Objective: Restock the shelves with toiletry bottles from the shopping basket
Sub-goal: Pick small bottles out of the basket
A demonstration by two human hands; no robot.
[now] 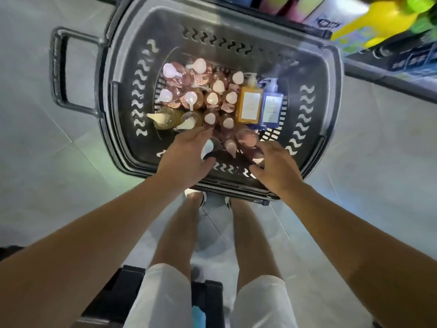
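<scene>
Grey plastic shopping basket [123, 95] on the floor holds our pink pump-top toiletry bottles [217, 95]; our left hand [186, 157] and right hand [274, 166] hover spread over the nearest ones.

Dark grey basket [123, 95]; orange bottle [249, 105]; blue bottle [270, 107].

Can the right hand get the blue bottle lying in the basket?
Probably yes. The blue bottle lies on top with nothing covering it, just beyond the right hand, which is already inside the basket.
</scene>
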